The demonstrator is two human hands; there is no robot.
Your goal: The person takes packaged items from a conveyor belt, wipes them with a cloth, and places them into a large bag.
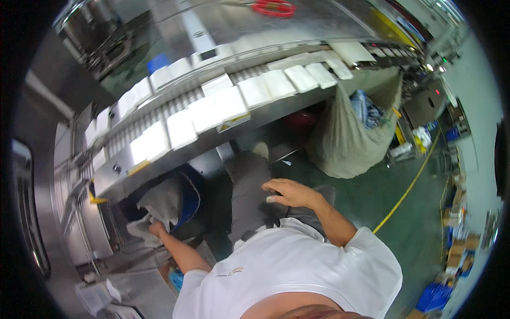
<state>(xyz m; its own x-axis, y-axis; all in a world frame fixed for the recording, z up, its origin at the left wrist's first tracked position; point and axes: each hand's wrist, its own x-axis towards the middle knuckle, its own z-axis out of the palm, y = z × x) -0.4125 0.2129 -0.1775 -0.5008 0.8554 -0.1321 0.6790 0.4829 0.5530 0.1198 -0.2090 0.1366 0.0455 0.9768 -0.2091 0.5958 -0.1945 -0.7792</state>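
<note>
My left hand is closed on a crumpled whitish plastic bag at the lower left. That bag hangs at the mouth of a dark blue bin, below the near end of a conveyor. What lies inside the bag cannot be made out. Over my thigh, my right hand is held with its thumb and fingers apart, and nothing shows in it.
A steel conveyor crosses ahead, with white flat packets along its edges. To its right hangs a large beige cloth sack with blue crumpled material inside. A red round tray sits on the steel table behind. Cardboard boxes line the far right.
</note>
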